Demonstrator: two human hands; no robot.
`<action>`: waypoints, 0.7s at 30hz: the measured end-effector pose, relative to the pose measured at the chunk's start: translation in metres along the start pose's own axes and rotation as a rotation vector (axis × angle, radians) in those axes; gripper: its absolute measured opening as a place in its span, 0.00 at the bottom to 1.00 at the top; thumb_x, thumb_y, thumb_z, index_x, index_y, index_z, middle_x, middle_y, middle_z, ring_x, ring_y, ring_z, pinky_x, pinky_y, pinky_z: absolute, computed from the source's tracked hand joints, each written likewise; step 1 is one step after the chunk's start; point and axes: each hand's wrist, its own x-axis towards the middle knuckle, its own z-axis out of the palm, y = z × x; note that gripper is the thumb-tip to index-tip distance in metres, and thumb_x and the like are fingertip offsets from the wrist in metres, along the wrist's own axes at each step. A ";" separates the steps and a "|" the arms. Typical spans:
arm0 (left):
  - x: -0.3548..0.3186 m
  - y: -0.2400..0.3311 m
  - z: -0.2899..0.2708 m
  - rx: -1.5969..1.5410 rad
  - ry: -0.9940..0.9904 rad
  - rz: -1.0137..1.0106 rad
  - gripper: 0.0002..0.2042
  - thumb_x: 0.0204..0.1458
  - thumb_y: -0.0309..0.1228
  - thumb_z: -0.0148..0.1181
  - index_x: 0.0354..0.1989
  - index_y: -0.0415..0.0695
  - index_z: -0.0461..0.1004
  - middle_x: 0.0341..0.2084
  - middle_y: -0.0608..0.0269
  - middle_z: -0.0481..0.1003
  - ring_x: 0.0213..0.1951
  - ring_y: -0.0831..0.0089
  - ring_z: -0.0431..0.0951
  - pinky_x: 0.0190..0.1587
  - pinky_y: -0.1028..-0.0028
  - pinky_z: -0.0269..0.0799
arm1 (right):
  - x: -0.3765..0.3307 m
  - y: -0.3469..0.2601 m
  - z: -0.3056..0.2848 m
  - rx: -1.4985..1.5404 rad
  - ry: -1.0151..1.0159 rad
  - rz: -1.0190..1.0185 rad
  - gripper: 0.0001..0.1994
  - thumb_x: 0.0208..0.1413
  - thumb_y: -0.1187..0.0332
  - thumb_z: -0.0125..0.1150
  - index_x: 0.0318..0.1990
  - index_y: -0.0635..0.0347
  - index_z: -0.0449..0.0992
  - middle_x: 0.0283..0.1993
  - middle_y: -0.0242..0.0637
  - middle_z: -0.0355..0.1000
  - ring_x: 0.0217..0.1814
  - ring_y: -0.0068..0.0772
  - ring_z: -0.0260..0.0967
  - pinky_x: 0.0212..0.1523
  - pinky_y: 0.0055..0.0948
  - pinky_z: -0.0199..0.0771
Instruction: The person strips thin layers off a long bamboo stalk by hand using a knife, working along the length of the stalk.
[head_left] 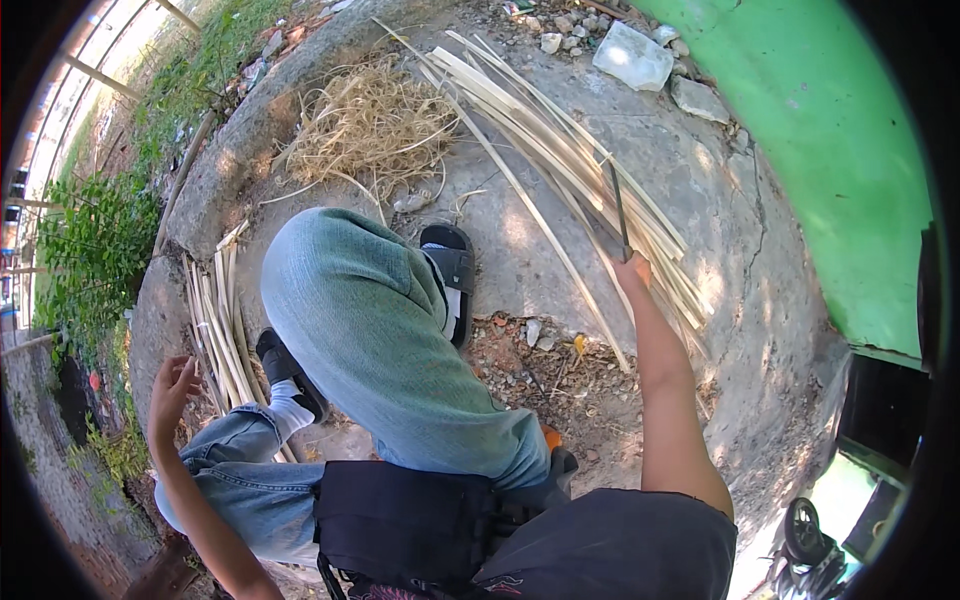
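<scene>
OK, headcount: two bare hands, so one left hand [173,393] and one right hand [636,270], plus exactly one long dark blade [618,205]. Pale strips come in two bunches, one bigger bunch [540,128] and one smaller bunch [225,335]. Don't ask for a per-strip tally, they overlap way too much, lol. Just one heap of curly shavings [375,125] though. Footwear's easy: two dark sandals [456,267], two white socks [290,412]. Jeans legs [350,300], also two. Then singles: one black bag [400,515], one whitish block [633,56], one green wall [810,120]. Stones [550,43]? Several, too jumbled for an honest number.
</scene>
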 end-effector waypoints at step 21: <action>0.009 0.009 0.008 -0.037 -0.005 0.001 0.18 0.58 0.41 0.52 0.47 0.38 0.68 0.23 0.63 0.72 0.26 0.77 0.72 0.30 0.77 0.68 | 0.048 0.015 -0.026 0.055 0.039 0.007 0.19 0.40 0.58 0.66 0.36 0.62 0.75 0.37 0.51 0.75 0.42 0.49 0.74 0.44 0.42 0.73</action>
